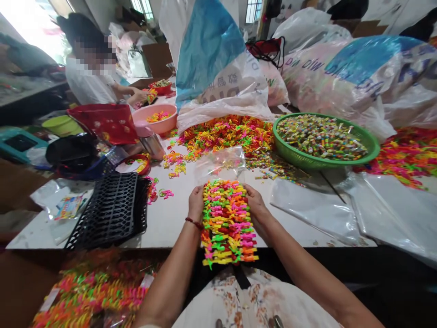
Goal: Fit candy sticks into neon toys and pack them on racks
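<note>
Between my two hands is a block of small plastic toys (228,223) in pink, yellow, green, orange and red, set in tight rows. It reaches past the table's front edge, above my lap. My left hand (195,203) is closed on its left side near the far end, and my right hand (255,204) grips the opposite side at about the same height. A clear plastic bag (220,165) lies at the block's far end; whether it covers any of the toys I cannot tell. Most of my fingertips are hidden behind the block.
Black lattice trays (114,205) are stacked at left. A loose toy heap (225,132) lies ahead, beside a green basket (375,152) of small patterned sticks. Clear bags (314,209) lie right. More packed toys (92,291) are below left. Another person (87,84) sits far left.
</note>
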Motion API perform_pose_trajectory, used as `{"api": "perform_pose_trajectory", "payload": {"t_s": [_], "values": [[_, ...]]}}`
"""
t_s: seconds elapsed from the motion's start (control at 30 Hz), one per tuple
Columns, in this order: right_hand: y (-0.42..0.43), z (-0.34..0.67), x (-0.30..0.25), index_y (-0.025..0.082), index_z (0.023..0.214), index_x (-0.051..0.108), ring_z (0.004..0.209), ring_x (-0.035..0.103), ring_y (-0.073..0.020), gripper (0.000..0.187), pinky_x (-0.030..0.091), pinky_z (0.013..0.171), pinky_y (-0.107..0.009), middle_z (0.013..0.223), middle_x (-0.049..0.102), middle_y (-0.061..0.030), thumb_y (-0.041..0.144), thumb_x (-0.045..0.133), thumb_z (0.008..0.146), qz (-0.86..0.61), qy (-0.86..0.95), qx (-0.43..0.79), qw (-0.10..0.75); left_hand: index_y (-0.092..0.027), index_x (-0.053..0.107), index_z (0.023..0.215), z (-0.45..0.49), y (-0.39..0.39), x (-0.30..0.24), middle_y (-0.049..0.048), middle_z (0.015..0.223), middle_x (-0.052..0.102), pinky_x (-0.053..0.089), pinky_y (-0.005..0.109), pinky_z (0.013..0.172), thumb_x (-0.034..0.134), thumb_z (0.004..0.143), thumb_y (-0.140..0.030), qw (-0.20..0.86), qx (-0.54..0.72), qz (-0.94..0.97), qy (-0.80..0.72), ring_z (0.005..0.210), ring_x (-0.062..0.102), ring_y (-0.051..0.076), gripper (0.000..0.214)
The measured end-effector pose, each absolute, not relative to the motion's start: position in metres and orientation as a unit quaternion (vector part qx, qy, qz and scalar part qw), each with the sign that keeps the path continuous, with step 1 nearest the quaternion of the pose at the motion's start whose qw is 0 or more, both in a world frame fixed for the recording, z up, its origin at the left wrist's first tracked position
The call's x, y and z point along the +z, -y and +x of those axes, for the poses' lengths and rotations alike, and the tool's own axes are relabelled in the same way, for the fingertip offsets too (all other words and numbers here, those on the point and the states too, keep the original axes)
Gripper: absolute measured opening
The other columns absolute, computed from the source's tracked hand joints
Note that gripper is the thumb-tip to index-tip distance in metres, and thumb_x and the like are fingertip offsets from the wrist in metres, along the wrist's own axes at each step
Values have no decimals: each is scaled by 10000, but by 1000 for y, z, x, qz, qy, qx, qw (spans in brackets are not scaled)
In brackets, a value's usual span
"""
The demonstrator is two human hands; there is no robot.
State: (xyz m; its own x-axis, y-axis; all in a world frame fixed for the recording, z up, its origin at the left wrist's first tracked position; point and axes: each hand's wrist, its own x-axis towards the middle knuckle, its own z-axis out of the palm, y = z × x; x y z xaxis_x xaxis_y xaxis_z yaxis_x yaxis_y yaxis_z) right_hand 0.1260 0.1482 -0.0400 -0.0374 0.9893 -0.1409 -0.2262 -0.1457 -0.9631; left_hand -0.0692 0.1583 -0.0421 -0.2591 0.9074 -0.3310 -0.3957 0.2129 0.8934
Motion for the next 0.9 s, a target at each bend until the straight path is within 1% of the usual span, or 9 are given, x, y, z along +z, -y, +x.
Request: {"api": "perform_pose_trajectory", "payload": {"t_s": [0.07,0.2,0.33,0.43,0.57,0.67,0.77,0.9], "values": [[-150,135,-38,201,935,706,671,658,-182,370,521,629,-287,821,734,-17,376,784,619,-456,407,602,513,-169,595,815,-58,-146,-40,-46,647,633,456,243,595,734,646,-466,548,610,212,-532,567,562,100,370],[-145,141,-37,214,959,705,660,659,-171,370,532,655,-297,805,730,-6,371,782,632,-429,391,629,518,-168,584,783,-49,-134,-28,-51,644,634,460,238,594,768,624,-399,546,644,176,-506,555,559,90,336],[-141,140,-35,207,951,704,685,649,-167,340,519,629,-272,814,728,-9,359,753,651,-441,384,609,536,-167,591,790,-49,-134,-22,-36,692,660,492,262,654,793,585,-350,559,654,152,-486,604,599,103,342],[-142,139,-35,193,925,709,681,640,-164,311,513,606,-261,793,723,-10,306,735,635,-461,391,591,534,-162,606,830,-51,-135,-27,-19,713,675,497,271,658,808,527,-287,559,644,159,-499,620,615,116,385],[-147,137,-39,183,872,705,665,645,-165,307,526,619,-275,770,720,-4,236,744,573,-469,401,586,526,-153,588,752,-57,-140,-39,-34,641,641,481,250,609,802,472,-248,547,595,221,-545,569,577,101,366],[-150,137,-43,182,904,702,681,652,-174,340,530,626,-281,777,726,-14,247,736,573,-484,406,573,522,-161,571,735,-59,-146,-44,-43,670,644,470,231,594,799,456,-252,536,589,248,-551,576,563,90,372],[-152,139,-46,170,882,706,660,652,-185,327,520,591,-277,731,721,-22,271,729,572,-517,409,561,500,-174,549,716,-58,-153,-47,-52,707,651,466,226,584,794,453,-276,540,590,260,-541,589,563,91,374],[-154,147,-49,167,775,717,624,642,-187,241,501,560,-273,659,702,-12,238,728,545,-552,451,552,434,-172,532,635,-59,-157,-49,-72,567,583,425,215,514,777,438,-234,560,561,272,-546,510,519,89,321]]}}
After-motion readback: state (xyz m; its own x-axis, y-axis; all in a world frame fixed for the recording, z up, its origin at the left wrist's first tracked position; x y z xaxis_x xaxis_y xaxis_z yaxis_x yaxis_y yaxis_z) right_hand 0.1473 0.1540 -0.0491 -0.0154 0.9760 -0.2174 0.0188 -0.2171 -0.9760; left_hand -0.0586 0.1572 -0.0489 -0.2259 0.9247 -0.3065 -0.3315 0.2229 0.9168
